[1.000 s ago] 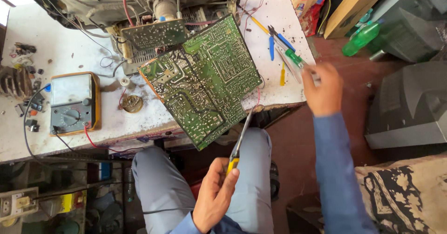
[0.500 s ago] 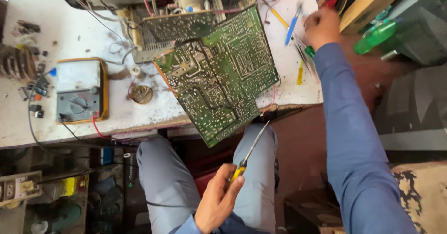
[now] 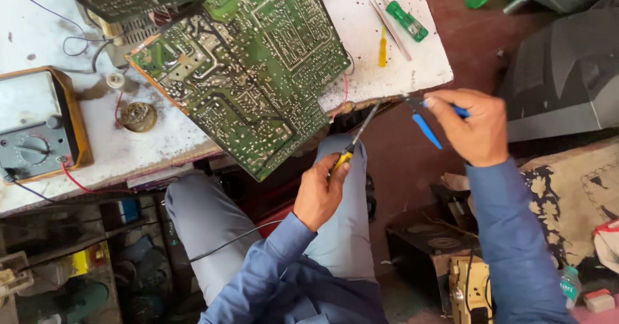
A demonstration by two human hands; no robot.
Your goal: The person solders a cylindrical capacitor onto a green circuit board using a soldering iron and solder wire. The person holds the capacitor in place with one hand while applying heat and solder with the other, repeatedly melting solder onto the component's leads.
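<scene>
A large green circuit board (image 3: 251,72) lies solder side up and overhangs the front edge of the white table (image 3: 419,72). Below that edge, over my lap, my left hand (image 3: 319,192) grips a yellow-handled tool (image 3: 342,159). Its thin metal shaft points up toward the board's corner. To the right of the table corner, my right hand (image 3: 474,127) holds blue-handled pliers (image 3: 427,129), their jaws pointing left toward the shaft's tip.
A yellow-cased meter (image 3: 32,124) with a red lead sits on the table's left, a round spool (image 3: 138,116) beside it. A green screwdriver (image 3: 406,21) and a small yellow one (image 3: 382,47) lie at the back right. A grey casing (image 3: 567,66) stands on the floor to the right.
My right hand came back from the tools at the table's far right, now holding blue-handled pliers near the front corner. The left hand raised its tool toward the board.
</scene>
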